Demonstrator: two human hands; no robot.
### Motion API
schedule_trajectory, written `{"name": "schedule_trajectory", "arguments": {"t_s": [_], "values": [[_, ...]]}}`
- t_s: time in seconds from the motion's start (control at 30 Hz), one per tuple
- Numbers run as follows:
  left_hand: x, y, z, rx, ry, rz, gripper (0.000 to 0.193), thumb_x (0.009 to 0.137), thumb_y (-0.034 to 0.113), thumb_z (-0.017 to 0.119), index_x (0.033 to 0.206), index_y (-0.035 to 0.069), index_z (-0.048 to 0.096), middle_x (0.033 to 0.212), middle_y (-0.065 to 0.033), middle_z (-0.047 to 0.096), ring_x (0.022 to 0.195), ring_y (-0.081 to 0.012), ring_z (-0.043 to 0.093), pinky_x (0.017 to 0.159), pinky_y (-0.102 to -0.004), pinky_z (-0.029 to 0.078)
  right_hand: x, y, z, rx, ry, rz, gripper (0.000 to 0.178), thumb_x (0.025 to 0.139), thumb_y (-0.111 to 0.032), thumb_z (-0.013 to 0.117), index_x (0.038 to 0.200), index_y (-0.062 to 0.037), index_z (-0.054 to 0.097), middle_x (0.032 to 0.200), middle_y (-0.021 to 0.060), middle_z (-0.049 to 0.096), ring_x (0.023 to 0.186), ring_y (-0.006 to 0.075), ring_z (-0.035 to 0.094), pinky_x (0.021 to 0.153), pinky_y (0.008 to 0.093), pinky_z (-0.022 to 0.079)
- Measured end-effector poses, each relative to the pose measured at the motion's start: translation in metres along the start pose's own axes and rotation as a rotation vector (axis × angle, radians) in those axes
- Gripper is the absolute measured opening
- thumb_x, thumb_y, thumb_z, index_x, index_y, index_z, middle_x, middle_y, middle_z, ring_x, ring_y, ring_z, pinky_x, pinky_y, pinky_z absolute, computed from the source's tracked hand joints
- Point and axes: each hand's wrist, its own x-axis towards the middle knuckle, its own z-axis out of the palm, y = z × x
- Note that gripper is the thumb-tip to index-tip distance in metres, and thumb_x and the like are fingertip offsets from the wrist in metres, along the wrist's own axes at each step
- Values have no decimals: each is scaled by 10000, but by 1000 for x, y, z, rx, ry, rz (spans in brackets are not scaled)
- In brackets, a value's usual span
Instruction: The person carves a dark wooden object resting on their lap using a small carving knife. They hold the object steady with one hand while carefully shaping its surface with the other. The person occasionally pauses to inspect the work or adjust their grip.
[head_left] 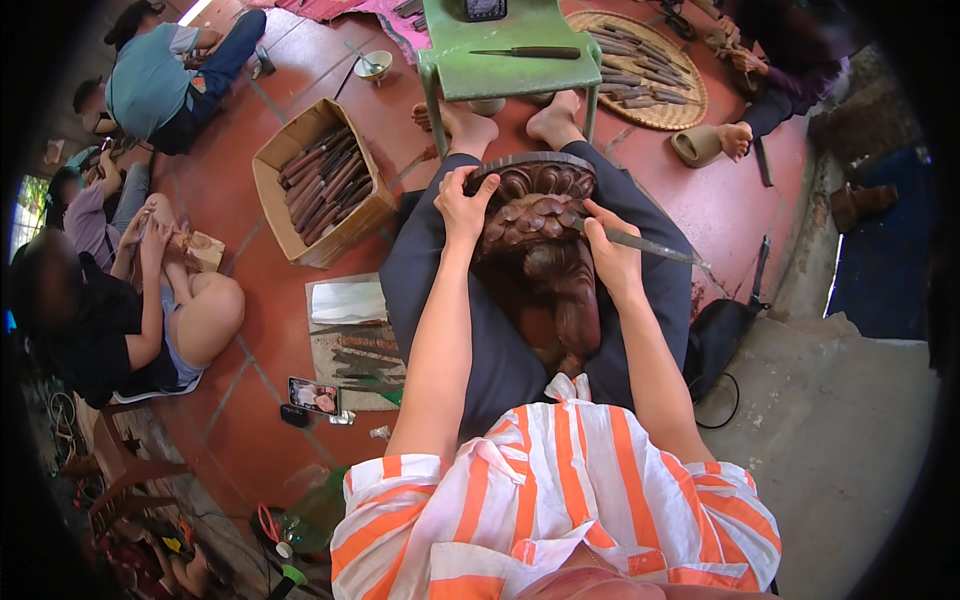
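A dark brown carved wooden piece (545, 215) with leaf-like relief and a round top edge stands between my knees. My left hand (463, 208) grips its upper left edge, with the thumb lying over the rim. In my right hand (612, 248) is a slim grey metal file (655, 247), held against the right side of the carving. One end of the file sticks out past my hand toward the right; its other end meets the carved leaves. The lower part of the wood narrows into a curved leg shape near my lap.
A green stool (505, 65) ahead bears a wooden-handled tool (525, 52). To the left are a cardboard box (280, 225) of handled tools, files on cardboard (365, 362) and a phone (314, 396). A woven tray (690, 115) holds more tools. Several people sit nearby.
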Motion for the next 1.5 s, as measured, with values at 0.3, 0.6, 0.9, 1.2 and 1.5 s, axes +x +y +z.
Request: {"name": "schedule_trajectory", "arguments": {"t_s": [0.3, 0.6, 0.9, 1.2, 1.5], "values": [[-1, 0, -2, 6, -14, -10, 516, 761, 527, 727, 942, 49, 650, 859, -90, 625, 866, -296, 592, 789, -414, 464, -3, -3, -1, 11, 17, -16, 226, 845, -140, 587, 826, 78, 643, 1154, 223, 645, 1056, 242, 628, 885, 316, 464], [0, -10, -8, -105, -75, -81, 489, 821, 448, 713, 1036, 16, 636, 958, -126, 618, 955, -285, 574, 869, -385, 441, -23, 35, -45, 364, 56, 151, 224, 903, -126, 583, 976, 58, 688, 1005, 120, 690, 912, 144, 625, 854, 265, 481], [-20, 89, -7, 185, -325, 192, 751, 719, 380, 797, 1336, 77, 492, 1355, -201, 408, 1275, -383, 365, 1060, -475, 300, -17, 45, -49, 382, 63, 107, 225, 907, -163, 591, 961, 28, 699, 782, 53, 668, 774, 93, 616, 706, 235, 490], [-39, 110, -4, 292, -485, 147, 788, 647, 260, 854, 1347, 158, 506, 1491, -194, 236, 1376, -364, 261, 1116, -451, 260, -13, 40, -50, 459, 2, 159, 241, 908, -177, 592, 769, 19, 610, 707, 45, 641, 668, 96, 610, 655, 240, 490], [-51, 108, -1, 307, -469, 206, 684, 672, 183, 803, 1303, 137, 544, 1483, -191, 258, 1359, -365, 288, 1111, -453, 255, -7, 27, -63, 1144, -124, 472, 152, 940, -187, 569, 871, -53, 589, 812, 50, 603, 627, 65, 539, 499, 176, 432]]}}
